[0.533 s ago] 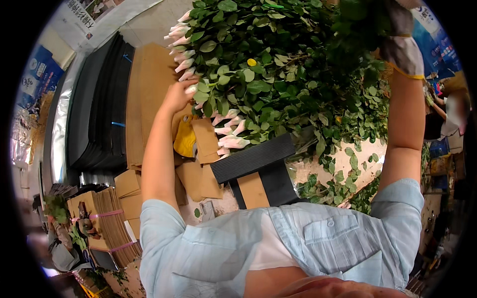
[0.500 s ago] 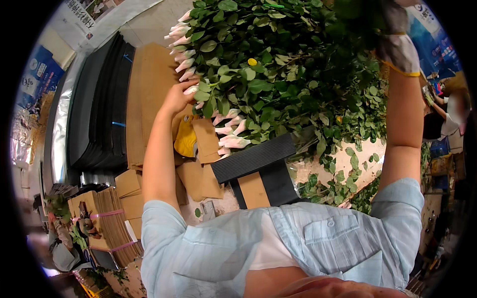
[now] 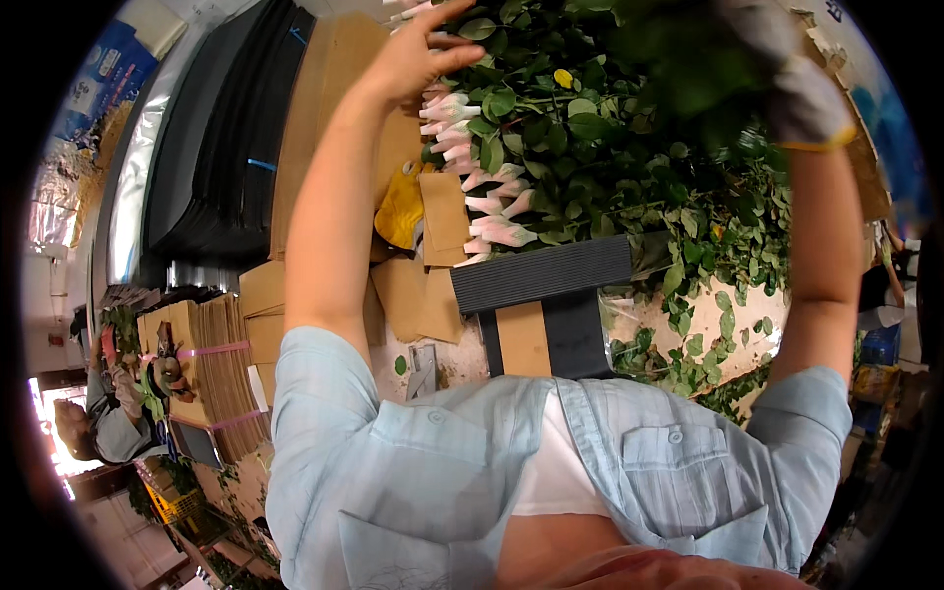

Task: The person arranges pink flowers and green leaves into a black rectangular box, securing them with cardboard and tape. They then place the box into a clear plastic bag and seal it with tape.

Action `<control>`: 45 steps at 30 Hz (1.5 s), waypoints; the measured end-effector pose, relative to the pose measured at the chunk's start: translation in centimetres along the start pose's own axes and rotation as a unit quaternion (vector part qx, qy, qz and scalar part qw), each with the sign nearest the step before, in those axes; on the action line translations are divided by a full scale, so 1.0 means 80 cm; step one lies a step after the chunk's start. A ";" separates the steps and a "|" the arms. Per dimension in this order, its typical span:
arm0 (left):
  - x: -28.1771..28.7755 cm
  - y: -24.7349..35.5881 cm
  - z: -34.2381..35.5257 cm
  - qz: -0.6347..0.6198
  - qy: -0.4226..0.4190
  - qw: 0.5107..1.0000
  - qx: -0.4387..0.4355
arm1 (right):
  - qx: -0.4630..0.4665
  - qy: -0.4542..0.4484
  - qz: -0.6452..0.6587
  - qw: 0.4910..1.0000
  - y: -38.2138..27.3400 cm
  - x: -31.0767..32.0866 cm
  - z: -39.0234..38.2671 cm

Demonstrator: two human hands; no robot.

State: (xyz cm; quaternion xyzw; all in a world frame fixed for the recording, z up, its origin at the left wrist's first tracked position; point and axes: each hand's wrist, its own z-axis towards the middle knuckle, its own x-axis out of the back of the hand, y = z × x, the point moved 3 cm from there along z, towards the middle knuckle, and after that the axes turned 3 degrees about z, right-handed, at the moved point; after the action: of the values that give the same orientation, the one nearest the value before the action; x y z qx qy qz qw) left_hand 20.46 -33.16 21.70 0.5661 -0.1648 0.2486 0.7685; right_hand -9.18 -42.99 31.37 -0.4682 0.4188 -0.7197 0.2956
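Observation:
A pile of roses with pale pink buds in white net sleeves (image 3: 487, 187) and thick green leaves (image 3: 590, 128) lies on the work surface. My left hand (image 3: 413, 49) is bare, its fingers spread, resting at the bud end of the pile near the top of the view. My right hand (image 3: 796, 88) wears a pale work glove with a yellow cuff and is closed on a blurred bunch of leafy stems (image 3: 688, 59) at the far right of the pile.
Brown card pieces (image 3: 423, 285), a yellow glove (image 3: 398, 211) and a black corrugated sheet (image 3: 541, 275) lie in front of the roses. Black sheets (image 3: 226, 167) are stacked at the left. Bundled cardboard (image 3: 211, 364) and another person (image 3: 113, 413) are at the lower left. Loose leaves (image 3: 708, 354) litter the surface.
My left hand has moved farther up along the buds and its fingers have spread. The gloved right hand stays on the leafy stems.

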 end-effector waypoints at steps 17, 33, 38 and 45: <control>0.009 0.107 0.016 0.349 0.076 0.916 -0.182 | 0.061 0.263 -0.134 0.954 -0.164 0.062 -0.127; -0.031 0.105 -0.030 -0.202 0.007 0.979 -0.032 | -0.063 -0.127 0.204 0.969 -0.017 -0.042 -0.028; -0.048 -0.095 -0.053 0.214 -0.010 0.977 0.015 | -0.128 0.005 -0.095 0.987 -0.105 0.049 -0.137; -0.158 -0.175 -0.111 0.354 -0.036 0.934 0.000 | -0.144 0.102 -0.330 0.927 -0.196 0.051 -0.237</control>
State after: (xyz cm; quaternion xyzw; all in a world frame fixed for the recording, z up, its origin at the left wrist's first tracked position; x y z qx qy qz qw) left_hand 17.79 -30.50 1.24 0.4794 -0.3818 0.4845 0.6242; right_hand -28.76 -32.70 42.87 -0.5417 0.3678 -0.7523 -0.0732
